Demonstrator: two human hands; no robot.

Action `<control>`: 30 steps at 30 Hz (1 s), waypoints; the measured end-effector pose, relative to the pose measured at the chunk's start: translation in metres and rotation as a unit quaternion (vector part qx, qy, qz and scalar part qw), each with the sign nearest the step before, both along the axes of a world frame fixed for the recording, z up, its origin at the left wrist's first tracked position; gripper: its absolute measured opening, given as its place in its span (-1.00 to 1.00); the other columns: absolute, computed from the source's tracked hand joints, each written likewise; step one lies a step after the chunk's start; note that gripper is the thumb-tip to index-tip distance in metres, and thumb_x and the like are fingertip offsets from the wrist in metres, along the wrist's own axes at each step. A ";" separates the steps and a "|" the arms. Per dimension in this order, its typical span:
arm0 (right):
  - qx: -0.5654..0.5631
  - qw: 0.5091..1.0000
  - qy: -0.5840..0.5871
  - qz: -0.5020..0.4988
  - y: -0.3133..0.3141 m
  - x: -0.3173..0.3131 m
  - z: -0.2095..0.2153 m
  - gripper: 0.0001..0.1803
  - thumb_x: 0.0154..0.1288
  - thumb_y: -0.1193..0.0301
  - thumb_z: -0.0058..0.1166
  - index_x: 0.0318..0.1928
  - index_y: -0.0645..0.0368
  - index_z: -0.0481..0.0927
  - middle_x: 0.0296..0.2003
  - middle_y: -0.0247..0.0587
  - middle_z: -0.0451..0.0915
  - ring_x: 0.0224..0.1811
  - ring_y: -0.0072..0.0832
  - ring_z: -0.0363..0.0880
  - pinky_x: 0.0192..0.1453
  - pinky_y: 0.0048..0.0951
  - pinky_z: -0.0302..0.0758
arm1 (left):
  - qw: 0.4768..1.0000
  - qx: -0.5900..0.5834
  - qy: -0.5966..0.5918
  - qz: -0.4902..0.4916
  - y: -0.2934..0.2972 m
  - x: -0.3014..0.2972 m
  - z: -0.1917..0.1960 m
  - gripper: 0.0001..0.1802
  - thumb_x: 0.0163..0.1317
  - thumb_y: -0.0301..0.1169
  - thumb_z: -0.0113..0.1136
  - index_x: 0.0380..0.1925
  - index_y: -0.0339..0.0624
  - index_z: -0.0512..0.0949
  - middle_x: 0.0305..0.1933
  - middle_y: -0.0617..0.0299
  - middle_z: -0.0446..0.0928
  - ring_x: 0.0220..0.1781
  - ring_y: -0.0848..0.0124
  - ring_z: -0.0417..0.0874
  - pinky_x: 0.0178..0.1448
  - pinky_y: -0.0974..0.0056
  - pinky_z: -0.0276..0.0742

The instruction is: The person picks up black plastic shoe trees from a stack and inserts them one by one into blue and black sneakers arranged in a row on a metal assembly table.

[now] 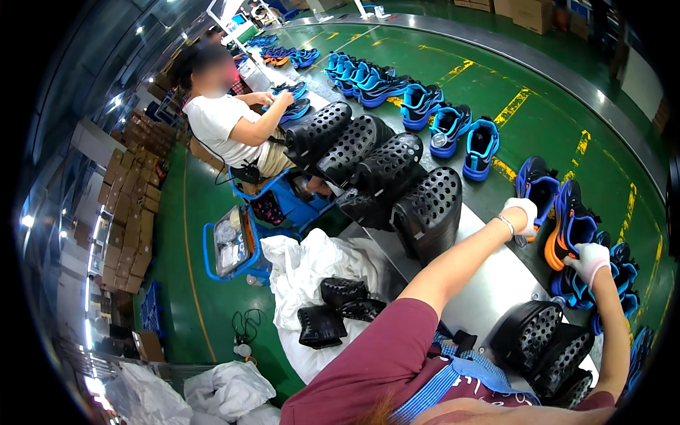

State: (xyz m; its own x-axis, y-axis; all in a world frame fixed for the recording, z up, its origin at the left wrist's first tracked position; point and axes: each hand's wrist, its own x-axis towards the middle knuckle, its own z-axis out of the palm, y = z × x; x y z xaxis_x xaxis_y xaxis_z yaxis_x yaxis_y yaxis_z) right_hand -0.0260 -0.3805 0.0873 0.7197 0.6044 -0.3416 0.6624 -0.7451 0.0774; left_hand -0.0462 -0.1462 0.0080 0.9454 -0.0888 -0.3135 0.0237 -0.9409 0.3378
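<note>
My left hand (523, 217), in a white glove, is closed on the heel end of a dark blue sneaker (536, 183) with an orange patch low on its sole; the shoe hides part of the fingers. Beside it, my right hand (592, 263), gloved too, grips the heel of a second sneaker (569, 225), dark with an orange sole. Both sneakers are over the green surface's near edge, toes pointing away from me. Just right of them, several black and blue sneakers (623, 273) sit close together, partly behind my right hand.
Black perforated shoe-shaped forms (428, 209) stand on the metal table (471, 255) to my left; more forms (542, 340) lie close to my body. A line of blue sneakers (482, 149) runs along the green belt (489, 78). A co-worker (227, 127) sits left, handling shoes beside a blue cart (234, 241).
</note>
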 end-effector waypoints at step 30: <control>0.282 0.935 -0.071 -0.202 -0.223 -0.176 0.102 -0.77 0.13 0.61 0.02 -0.15 0.38 0.52 -0.17 0.03 0.54 -0.14 -0.14 0.55 0.00 -0.33 0.47 | 0.981 -0.040 -0.036 -0.188 -0.168 -0.022 0.034 -0.44 -0.02 0.03 0.22 -0.29 -0.29 0.69 0.05 -0.04 0.54 0.01 0.14 0.65 0.03 0.15 0.60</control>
